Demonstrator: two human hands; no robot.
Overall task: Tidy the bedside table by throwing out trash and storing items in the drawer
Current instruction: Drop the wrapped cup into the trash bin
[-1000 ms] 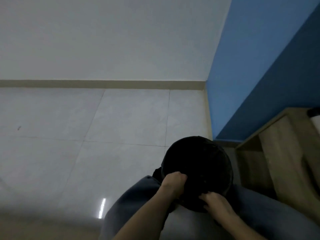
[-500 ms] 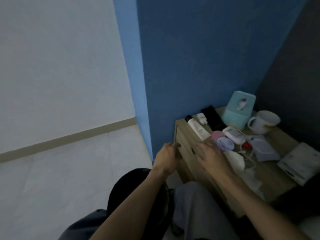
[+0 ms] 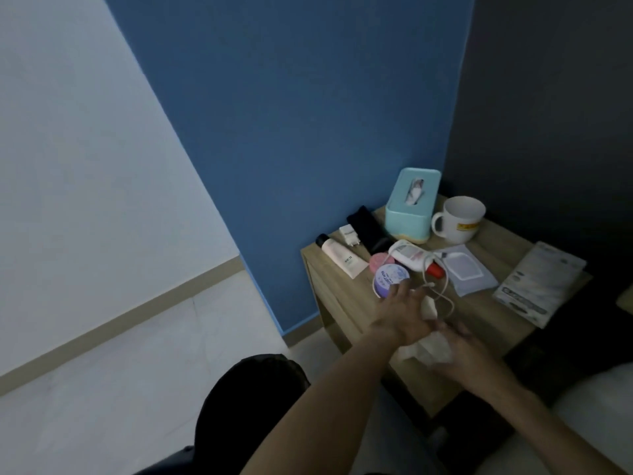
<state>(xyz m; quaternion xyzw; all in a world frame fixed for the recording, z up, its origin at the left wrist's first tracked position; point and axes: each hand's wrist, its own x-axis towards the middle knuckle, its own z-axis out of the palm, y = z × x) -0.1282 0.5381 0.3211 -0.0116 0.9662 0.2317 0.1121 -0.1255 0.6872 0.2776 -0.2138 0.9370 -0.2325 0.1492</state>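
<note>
The scene is seen through a single wide-angle camera worn on the head, pointed forward and steeply downward. The desk (image 3: 486,313) is viewed from above and from its near front side, close enough that both forearms enter from the lower edge. The frame is tilted, so the blue wall (image 3: 308,114) and the floor (image 3: 120,354) run diagonally.
</note>
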